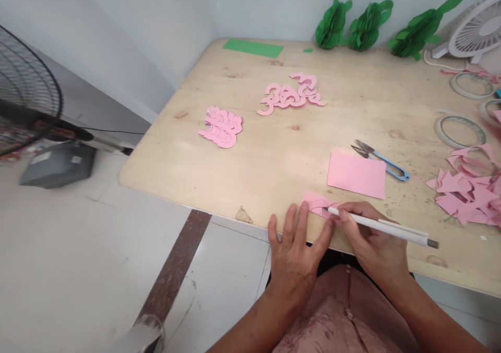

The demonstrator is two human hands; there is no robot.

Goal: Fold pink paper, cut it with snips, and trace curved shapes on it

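My right hand (pixel 373 240) grips a white pen (pixel 385 225), its tip down on a small pink paper piece (pixel 313 199) at the table's front edge. Curved lines show on that paper. With fingers spread, my left hand (pixel 295 254) lies at the paper's near left side, fingertips touching it. Just beyond is a pink paper rectangle (pixel 356 175), flat on the table. Blue-handled thread snips (pixel 385 161) lie partly behind the rectangle, blades apart.
Curved pink cutouts (pixel 287 96) and a stack of wavy pink cutouts (pixel 222 127) lie farther left. Pink scraps (pixel 469 191) and tape rolls (pixel 461 131) sit at right. Green paper shapes (pixel 368 26), a green strip (pixel 253 48) and a white fan (pixel 479 29) stand or lie along the back.
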